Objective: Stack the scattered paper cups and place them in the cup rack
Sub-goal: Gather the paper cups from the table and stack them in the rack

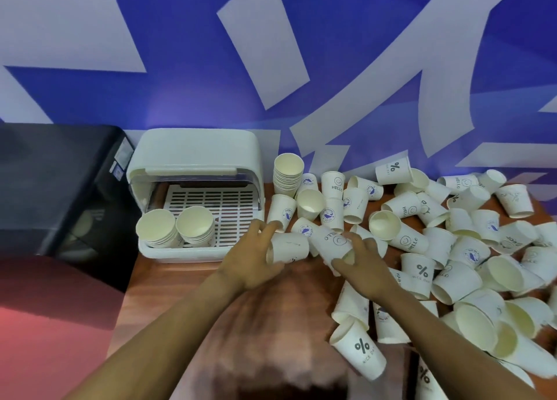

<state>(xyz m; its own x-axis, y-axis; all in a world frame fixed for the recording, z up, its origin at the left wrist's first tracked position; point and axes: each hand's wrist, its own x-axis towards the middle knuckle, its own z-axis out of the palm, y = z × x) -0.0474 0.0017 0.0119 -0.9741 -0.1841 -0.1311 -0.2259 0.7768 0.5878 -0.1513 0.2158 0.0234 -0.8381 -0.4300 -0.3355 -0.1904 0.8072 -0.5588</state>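
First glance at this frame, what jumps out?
The heap of loose paper cups over the right of the wooden table, many on their sides. At centre, the left hand and right hand each grip a cup. On the left, the white cup rack already holds two stacks, with a third stack standing beside it.

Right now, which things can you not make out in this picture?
- Head view: the cup rack back is hidden under its lid.
- Bottom of the two stacks in rack, hidden by its front wall; count unclear.
- Cups at the right edge, cut off.
- Near table, blurred.
- Left hand and right hand cover their cups.
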